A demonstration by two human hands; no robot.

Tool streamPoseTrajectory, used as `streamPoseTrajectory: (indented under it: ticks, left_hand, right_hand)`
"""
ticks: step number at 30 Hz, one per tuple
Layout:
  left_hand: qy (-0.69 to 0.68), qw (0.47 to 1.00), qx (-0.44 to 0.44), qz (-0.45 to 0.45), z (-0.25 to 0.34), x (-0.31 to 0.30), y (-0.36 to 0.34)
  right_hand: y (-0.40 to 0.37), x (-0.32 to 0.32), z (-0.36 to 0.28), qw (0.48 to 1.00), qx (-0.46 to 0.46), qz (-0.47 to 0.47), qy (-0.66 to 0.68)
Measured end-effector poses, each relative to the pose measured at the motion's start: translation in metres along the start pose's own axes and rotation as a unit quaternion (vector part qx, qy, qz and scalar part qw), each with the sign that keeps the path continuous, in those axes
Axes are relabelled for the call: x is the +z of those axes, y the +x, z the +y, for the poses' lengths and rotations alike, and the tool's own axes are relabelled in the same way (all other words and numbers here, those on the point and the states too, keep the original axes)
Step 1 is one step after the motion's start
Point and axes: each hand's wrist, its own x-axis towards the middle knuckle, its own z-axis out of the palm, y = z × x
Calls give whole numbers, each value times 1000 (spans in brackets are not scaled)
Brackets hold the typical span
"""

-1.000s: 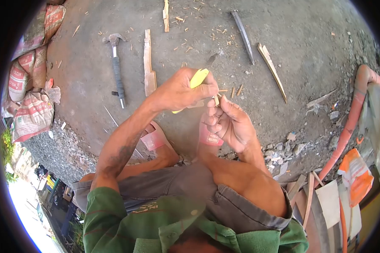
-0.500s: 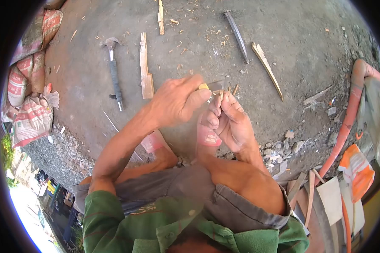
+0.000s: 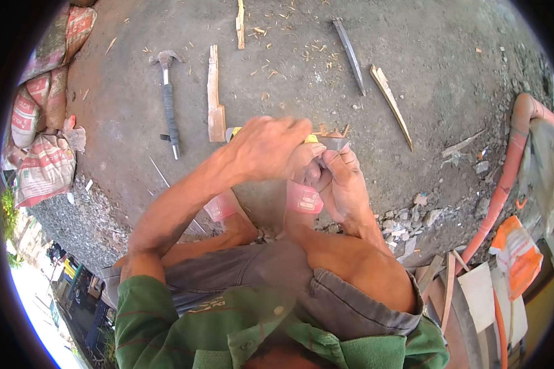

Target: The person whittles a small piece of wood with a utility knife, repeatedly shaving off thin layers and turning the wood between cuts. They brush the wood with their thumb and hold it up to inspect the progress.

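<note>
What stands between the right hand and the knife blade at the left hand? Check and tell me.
Nothing visible: the knife blade reaches from the left hand to beside the fingertips of the right hand. Whether they touch, I cannot tell.

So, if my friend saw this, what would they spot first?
Probably the middle, where the left hand grips a yellow-handled knife, its blade close to the right hand. Next, maybe the hammer lying on the ground to the left, and the pinkish-red hose curving down the right side.
</note>
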Motion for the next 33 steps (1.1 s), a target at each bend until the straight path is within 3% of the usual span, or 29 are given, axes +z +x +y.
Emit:
streamPoseTrajectory:
  ticks: [3, 6, 9, 12, 17, 21, 30, 33]
  left_hand:
    - [1, 999, 25, 26, -10, 0, 4]
    - [45, 979, -200, 18, -76, -28, 17]
    - [-35, 994, -97, 33, -54, -18, 1]
    - [-19, 999, 24, 38, -15, 0, -5]
    - [-14, 999, 17, 37, -5, 2, 1]
    - [-18, 999, 17, 26, -3, 4, 3]
    - [-12, 999, 14, -33, -15, 3, 7]
    - [15, 998, -57, 18, -68, 10, 9]
  right_hand:
    - [-3, 5, -5, 999, 18, 42, -8]
    - [-5, 4, -7, 999, 28, -9, 14]
    - [-5, 10, -9, 997, 48, 12, 57]
    - [2, 13, -8, 998, 44, 25, 42]
    - [0, 12, -9, 998, 28, 48, 19]
    - [6, -7, 3, 1000, 6, -5, -2]
    - [1, 9, -6, 992, 25, 90, -86]
    - [2, 1, -3, 999, 39, -5, -19]
